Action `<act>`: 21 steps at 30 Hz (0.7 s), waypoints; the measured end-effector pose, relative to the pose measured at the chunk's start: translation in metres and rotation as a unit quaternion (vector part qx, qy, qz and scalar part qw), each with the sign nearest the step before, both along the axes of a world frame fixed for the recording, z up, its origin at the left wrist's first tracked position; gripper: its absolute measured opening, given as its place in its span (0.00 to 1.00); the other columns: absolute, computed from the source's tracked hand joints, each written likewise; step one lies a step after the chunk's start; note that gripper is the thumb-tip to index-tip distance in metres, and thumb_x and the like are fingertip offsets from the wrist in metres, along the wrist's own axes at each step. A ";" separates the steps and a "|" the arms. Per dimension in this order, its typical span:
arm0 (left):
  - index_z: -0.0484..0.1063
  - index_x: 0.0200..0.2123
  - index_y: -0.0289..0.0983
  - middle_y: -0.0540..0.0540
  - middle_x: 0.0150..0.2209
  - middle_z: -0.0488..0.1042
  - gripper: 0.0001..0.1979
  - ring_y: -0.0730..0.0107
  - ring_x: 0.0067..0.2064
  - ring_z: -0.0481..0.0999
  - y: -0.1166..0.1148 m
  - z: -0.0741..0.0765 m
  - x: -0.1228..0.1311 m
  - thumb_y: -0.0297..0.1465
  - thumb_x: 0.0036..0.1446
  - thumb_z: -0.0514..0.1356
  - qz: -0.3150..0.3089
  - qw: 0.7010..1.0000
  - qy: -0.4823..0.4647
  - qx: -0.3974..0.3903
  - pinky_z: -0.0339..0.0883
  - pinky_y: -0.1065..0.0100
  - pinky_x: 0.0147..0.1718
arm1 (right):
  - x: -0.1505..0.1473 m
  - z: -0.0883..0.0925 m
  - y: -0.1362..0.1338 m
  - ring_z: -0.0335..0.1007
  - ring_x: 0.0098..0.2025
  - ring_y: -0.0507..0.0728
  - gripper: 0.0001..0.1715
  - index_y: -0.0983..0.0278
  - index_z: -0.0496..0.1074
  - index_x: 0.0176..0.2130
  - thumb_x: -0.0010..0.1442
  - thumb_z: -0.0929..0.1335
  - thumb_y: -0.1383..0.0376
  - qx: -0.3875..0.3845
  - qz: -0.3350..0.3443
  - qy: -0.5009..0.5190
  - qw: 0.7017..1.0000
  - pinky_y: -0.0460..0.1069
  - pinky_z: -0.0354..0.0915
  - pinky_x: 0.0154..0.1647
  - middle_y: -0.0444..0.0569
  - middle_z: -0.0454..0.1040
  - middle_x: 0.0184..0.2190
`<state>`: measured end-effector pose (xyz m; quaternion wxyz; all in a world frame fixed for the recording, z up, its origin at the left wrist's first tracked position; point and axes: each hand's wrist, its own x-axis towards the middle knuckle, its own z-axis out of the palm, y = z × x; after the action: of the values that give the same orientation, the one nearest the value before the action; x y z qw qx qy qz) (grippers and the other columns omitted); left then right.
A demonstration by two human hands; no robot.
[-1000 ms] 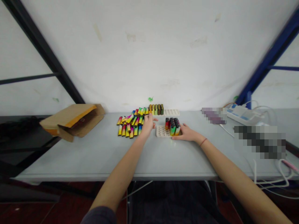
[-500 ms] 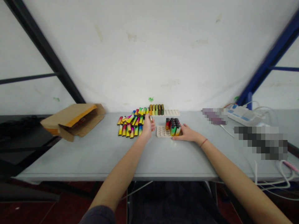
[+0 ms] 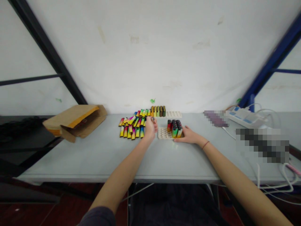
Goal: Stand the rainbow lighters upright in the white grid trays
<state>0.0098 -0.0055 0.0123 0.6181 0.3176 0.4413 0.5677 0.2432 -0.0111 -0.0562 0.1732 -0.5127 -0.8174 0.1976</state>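
At the left of the grey counter (image 3: 164, 160) there is a brown carton (image 3: 70, 116), with its opening turned to the right. Next comes a pile of bright lighters (image 3: 133, 134), lying flat and partly crossing each other.

At the right edge of the pile is the left hand (image 3: 150, 129). Its grip is curled closed around a small object, which I take for a lighter (image 3: 152, 120); only its end can be seen. Behind, a back tray (image 3: 174, 114) bears upright pieces on its left part.

The front tray (image 3: 164, 133) stands just beside the left hand. Its left part has bare holes; on its right part, dark-topped lighters stand upright. The right hand (image 3: 190, 136) is spread around the right end, thumb apart from fingers, and seems to steady it; how firmly it presses, I cannot tell.

I judge the step in hand as between picking and placing. The next move calls for bringing the held piece upright over a free hole while the tray is kept quiet.
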 end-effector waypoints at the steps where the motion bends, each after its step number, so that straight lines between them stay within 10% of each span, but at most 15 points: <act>1: 0.52 0.21 0.41 0.58 0.13 0.44 0.23 0.79 0.14 0.43 0.000 -0.001 0.000 0.43 0.68 0.46 0.001 1.000 0.001 0.003 0.37 0.75 0.14 | 0.000 0.000 0.000 0.74 0.61 0.76 0.43 0.63 0.76 0.55 0.53 0.72 0.36 0.001 0.000 0.000 1.000 0.77 0.42 0.74 0.59 0.83 0.51; 9: 0.52 0.21 0.42 0.59 0.14 0.43 0.30 0.79 0.14 0.43 0.003 -0.007 -0.001 0.57 0.66 0.46 0.004 1.000 -0.005 -0.003 0.37 0.74 0.14 | 0.000 -0.003 0.000 0.73 0.61 0.76 0.45 0.62 0.75 0.57 0.53 0.72 0.36 0.013 -0.003 0.005 1.000 0.77 0.42 0.73 0.59 0.82 0.52; 21: 0.53 0.22 0.42 0.58 0.14 0.43 0.22 0.78 0.13 0.42 0.000 -0.004 0.000 0.43 0.67 0.45 -0.006 1.000 -0.023 0.006 0.37 0.74 0.14 | 0.000 -0.002 0.000 0.72 0.63 0.76 0.46 0.62 0.72 0.60 0.53 0.74 0.38 0.016 -0.001 0.007 1.000 0.77 0.44 0.73 0.61 0.78 0.60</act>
<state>0.0094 -0.0052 0.0086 0.6300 0.3106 0.4216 0.5735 0.2431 -0.0109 -0.0586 0.1877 -0.5095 -0.8184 0.1882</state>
